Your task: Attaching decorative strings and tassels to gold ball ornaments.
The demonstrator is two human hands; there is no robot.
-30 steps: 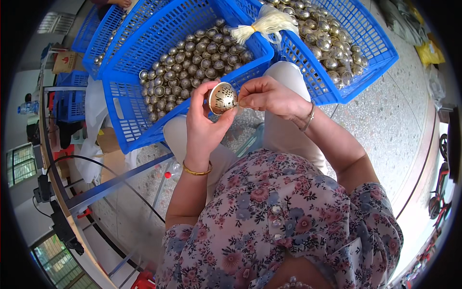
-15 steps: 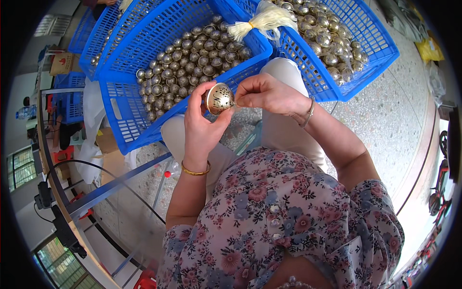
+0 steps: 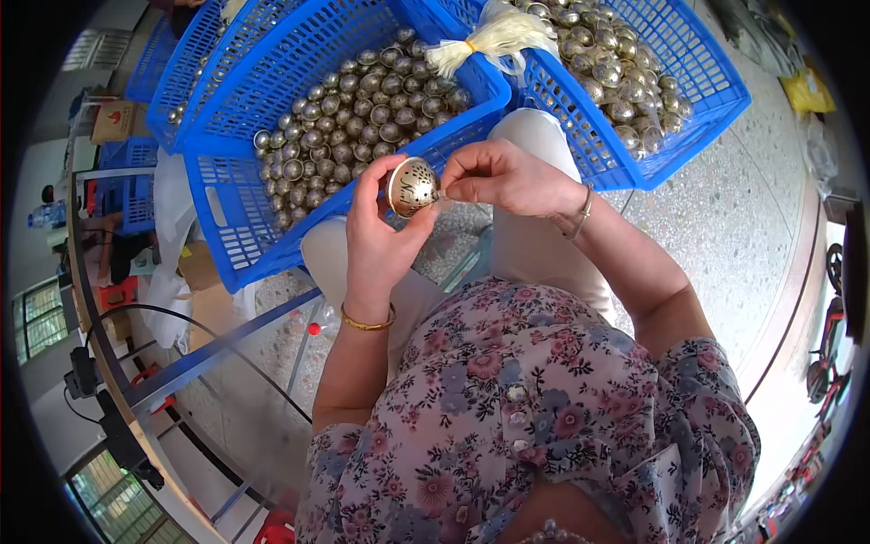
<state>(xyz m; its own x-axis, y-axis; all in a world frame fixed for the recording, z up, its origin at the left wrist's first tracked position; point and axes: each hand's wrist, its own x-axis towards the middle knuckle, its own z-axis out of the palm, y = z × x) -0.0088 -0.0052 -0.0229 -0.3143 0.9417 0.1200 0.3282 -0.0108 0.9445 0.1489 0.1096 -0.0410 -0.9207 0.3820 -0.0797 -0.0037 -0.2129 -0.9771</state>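
Above my knees, my left hand (image 3: 387,245) is closed around a gold ball ornament (image 3: 415,187) with dark printed marks and a shiny rim, thumb below and fingers along its left side. Just to the right of it, my right hand (image 3: 517,179) is closed in a pinch at the ornament's small end. Whatever lies between those fingertips is too small to make out. A bundle of pale loop strings (image 3: 494,38), tied with a yellow band, is draped over the basket corners beyond my hands.
Ahead to the left, a blue basket (image 3: 217,204) holds several rows of silvery-gold balls. A second blue basket (image 3: 652,172) at the right contains similar balls, some wrapped in clear plastic. A metal frame (image 3: 227,343) stands at my left. Yellow bag (image 3: 807,92) lies far right.
The ornament has turned slightly in my left hand, so its printed marks sit differently. My right hand stays pinched beside it, almost unmoved.
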